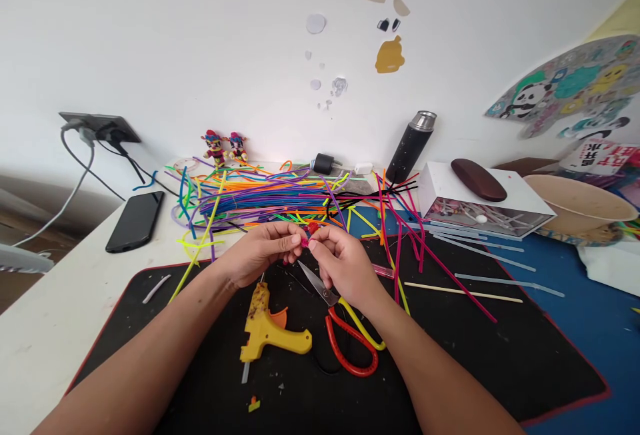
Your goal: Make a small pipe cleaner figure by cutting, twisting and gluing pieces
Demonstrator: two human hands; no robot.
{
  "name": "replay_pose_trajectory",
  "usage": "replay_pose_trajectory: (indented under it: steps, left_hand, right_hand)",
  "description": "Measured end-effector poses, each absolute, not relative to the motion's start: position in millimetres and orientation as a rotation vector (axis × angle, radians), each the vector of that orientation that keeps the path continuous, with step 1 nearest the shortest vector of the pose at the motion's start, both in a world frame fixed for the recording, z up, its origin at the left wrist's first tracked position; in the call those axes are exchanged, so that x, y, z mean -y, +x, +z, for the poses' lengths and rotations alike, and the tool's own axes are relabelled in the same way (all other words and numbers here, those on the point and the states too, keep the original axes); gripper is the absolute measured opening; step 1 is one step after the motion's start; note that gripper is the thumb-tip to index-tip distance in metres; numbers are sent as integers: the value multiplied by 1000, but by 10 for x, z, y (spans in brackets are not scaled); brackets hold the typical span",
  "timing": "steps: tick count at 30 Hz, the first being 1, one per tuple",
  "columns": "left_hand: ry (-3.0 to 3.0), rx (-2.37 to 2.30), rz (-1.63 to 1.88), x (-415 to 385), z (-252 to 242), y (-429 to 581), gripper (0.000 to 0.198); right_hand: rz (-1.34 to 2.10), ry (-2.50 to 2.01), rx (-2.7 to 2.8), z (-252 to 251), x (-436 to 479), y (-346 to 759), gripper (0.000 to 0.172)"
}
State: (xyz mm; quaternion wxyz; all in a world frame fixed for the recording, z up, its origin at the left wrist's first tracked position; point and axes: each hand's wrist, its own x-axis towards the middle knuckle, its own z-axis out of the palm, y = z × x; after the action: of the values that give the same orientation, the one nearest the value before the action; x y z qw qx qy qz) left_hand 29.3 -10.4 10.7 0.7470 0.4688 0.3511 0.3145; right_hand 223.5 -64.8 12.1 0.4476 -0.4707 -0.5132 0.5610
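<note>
Steering from afar, I have the worktop (45, 342), its black mat (200, 395), then my left hand (273, 248) and right hand (337, 255) at centre dial. Scissors (330, 298) lie at five o'clock from them, the yellow glue gun (260, 325) near seven. Between them, both pinch a small magenta piece (305, 242). I judge this fine fingertip adjusting; next calls for light, steady pressure. Fingers hide its pointing and long axis.

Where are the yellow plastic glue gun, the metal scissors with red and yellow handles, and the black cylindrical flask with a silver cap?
Yellow plastic glue gun (259, 332): head view, on its body.
Metal scissors (327, 294): head view, at the pivot.
Black cylindrical flask (409, 150): head view, on its side.
</note>
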Motion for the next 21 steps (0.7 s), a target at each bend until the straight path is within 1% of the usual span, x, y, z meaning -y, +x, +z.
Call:
replay_pose_trajectory:
  steps: [9,21]
  left_hand:
    - [1030,-752,663,111,130,310,42]
    - [966,-691,607,113,81,294,39]
  right_hand:
    - [1405,-1168,1282,89,652,2225,18]
    - [1438,-1124,1305,77,663,2206,16]
